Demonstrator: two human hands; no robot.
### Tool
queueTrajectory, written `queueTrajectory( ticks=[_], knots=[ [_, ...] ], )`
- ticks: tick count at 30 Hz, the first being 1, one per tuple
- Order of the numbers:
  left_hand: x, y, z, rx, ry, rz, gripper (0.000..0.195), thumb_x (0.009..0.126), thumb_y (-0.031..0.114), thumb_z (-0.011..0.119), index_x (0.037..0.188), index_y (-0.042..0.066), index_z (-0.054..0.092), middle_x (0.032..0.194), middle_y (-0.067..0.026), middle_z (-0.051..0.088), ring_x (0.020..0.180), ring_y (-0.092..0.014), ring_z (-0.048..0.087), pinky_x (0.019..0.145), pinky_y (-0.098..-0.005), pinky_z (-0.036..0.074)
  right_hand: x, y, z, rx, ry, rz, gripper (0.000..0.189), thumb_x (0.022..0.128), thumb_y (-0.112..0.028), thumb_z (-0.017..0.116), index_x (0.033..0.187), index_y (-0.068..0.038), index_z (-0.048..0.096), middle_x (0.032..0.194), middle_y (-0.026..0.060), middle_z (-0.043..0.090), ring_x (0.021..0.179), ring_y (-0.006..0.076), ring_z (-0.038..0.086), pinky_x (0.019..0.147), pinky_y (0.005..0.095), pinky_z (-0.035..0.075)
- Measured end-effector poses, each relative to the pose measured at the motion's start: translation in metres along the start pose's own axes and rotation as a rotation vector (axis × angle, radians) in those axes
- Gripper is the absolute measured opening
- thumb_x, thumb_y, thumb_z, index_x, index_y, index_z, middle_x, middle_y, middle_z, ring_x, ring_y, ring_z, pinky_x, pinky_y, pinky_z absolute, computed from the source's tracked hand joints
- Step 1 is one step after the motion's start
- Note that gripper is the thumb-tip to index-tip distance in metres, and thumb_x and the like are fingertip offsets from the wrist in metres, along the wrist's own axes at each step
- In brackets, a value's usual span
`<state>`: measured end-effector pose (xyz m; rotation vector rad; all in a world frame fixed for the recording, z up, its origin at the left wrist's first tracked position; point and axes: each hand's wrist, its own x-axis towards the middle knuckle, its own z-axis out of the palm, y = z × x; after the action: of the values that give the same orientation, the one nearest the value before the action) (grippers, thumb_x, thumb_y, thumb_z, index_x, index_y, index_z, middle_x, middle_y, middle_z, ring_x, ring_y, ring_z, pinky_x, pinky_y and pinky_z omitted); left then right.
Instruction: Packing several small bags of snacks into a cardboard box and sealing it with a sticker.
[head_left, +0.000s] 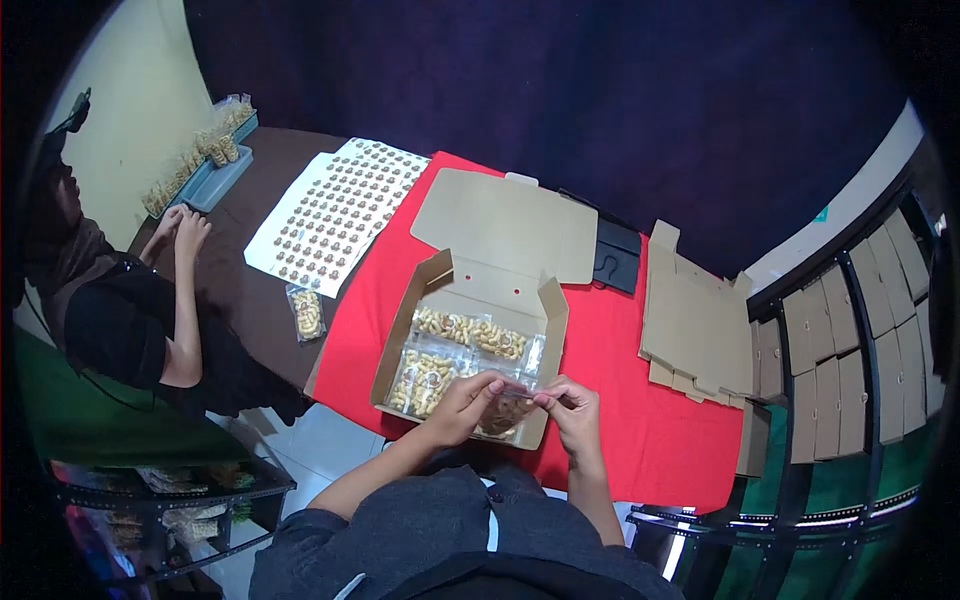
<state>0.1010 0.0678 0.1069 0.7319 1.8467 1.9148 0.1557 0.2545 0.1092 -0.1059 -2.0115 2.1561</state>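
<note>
An open cardboard box stands on the red cloth with its lid folded back. Clear plastic bags of yellowish, curved snacks lie inside it, some bearing round stickers. Over the box's near right part, my left hand and my right hand pinch the top edge of one clear bag between thumbs and fingers. Part of that bag is hidden by my left hand. A single bag of the same snacks lies on the brown table to the left, below the sticker sheets.
Sheets of round stickers cover part of the brown table. Flattened cardboard boxes lie at right, near racks of boxes. A black bag lies behind the open box. At left, a co-worker stands near blue trays of bagged snacks.
</note>
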Motion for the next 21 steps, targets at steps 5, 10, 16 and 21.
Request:
queueTrajectory(
  ticks=[5, 10, 16, 21],
  knots=[
    [-0.001, 0.007, -0.008, -0.138, -0.031, -0.018, 0.035, 0.096, 0.028, 0.04, 0.104, -0.001, 0.059, 0.1, -0.0097, 0.062, 0.098, -0.017, 0.057, 0.088, -0.0303, 0.041, -0.006, -0.015, -0.001, -0.077, -0.102, -0.076, 0.014, 0.082, -0.012, 0.064, 0.085, 0.001, 0.067, 0.073, 0.0062, 0.06, 0.072, 0.0126, 0.054, 0.067, 0.025, 0.042],
    [-0.006, 0.016, -0.028, -0.232, -0.085, -0.019, 0.04, 0.096, 0.033, 0.04, 0.106, -0.001, 0.058, 0.102, -0.0085, 0.061, 0.103, -0.016, 0.053, 0.093, -0.0303, 0.038, -0.012, -0.033, 0.015, -0.298, -0.133, -0.196, 0.021, 0.087, -0.015, 0.056, 0.093, 0.002, 0.066, 0.074, 0.0084, 0.06, 0.074, 0.0165, 0.053, 0.069, 0.0277, 0.041],
    [-0.019, 0.016, -0.04, -0.072, 0.241, 0.212, 0.034, 0.088, 0.015, 0.054, 0.119, 0.003, 0.046, 0.122, -0.0108, 0.049, 0.108, -0.019, 0.049, 0.094, -0.0328, 0.038, -0.015, -0.028, 0.042, -0.271, 0.129, -0.171, 0.025, 0.089, -0.018, 0.055, 0.094, 0.004, 0.065, 0.084, 0.011, 0.063, 0.08, 0.0153, 0.055, 0.073, 0.0277, 0.042],
    [-0.036, 0.032, -0.029, 0.151, 0.118, 0.236, 0.042, 0.084, 0.019, 0.06, 0.12, 0.002, 0.048, 0.125, -0.0135, 0.048, 0.116, -0.021, 0.046, 0.099, -0.0359, 0.034, -0.018, -0.033, 0.074, -0.356, 0.126, -0.315, 0.023, 0.09, -0.015, 0.053, 0.1, 0.003, 0.063, 0.094, 0.0128, 0.062, 0.09, 0.0205, 0.056, 0.081, 0.031, 0.042]
  ],
)
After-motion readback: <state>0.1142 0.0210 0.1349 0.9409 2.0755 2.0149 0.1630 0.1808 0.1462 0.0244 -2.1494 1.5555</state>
